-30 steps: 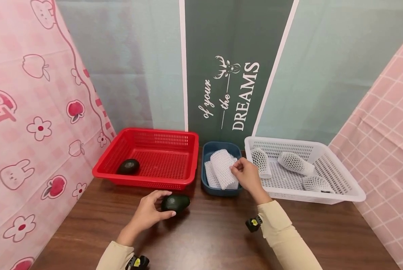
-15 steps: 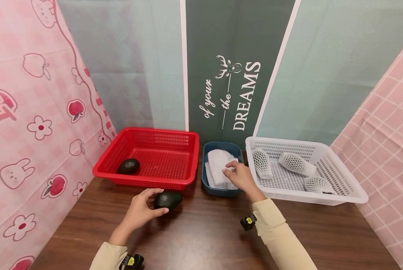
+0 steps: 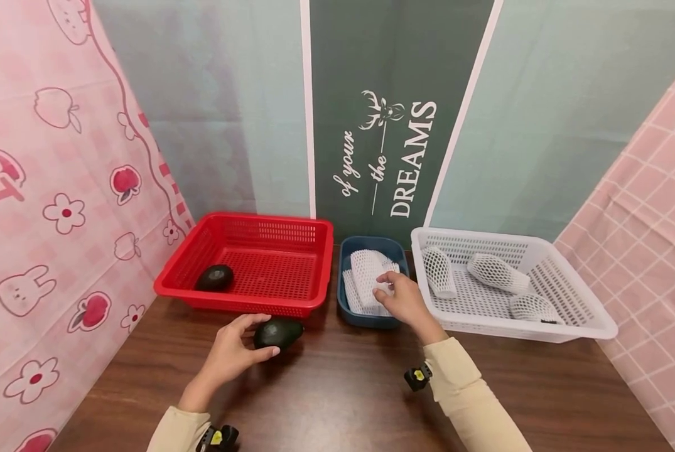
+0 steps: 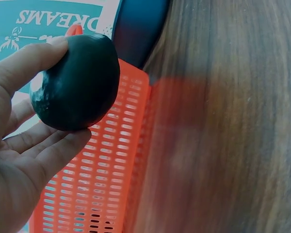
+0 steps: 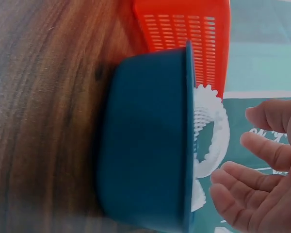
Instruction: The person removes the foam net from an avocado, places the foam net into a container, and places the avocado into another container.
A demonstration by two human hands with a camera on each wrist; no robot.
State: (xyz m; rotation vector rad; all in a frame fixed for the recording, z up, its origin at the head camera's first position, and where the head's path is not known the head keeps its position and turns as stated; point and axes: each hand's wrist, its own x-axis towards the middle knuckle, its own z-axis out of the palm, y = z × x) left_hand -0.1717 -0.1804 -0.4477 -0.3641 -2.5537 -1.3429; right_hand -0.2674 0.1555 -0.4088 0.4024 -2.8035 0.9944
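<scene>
My left hand (image 3: 226, 351) grips a dark green avocado (image 3: 280, 334) between thumb and fingers, just in front of the red basket. In the left wrist view the avocado (image 4: 80, 82) is held by its wide end, above the brown table. Over the blue bin (image 3: 373, 322) hovers my right hand (image 3: 405, 302), with fingers loosely bent and nothing between them. White foam net sleeves (image 3: 365, 276) lie stacked in that bin, partly hidden by the hand. From the right wrist, a sleeve's round mouth (image 5: 216, 141) sticks up past the bin's rim, with the fingertips close beside it.
A second avocado (image 3: 215, 278) lies in the red basket (image 3: 243, 304) at left. The white basket (image 3: 588, 311) at right holds several net-wrapped items (image 3: 498, 274). Printed cloths (image 3: 241, 125) hang behind and on both sides of the wooden table (image 3: 343, 389).
My left hand has moved a little left with the avocado. The right hand has let go of the sleeve's edge and shifted slightly left over the sleeves.
</scene>
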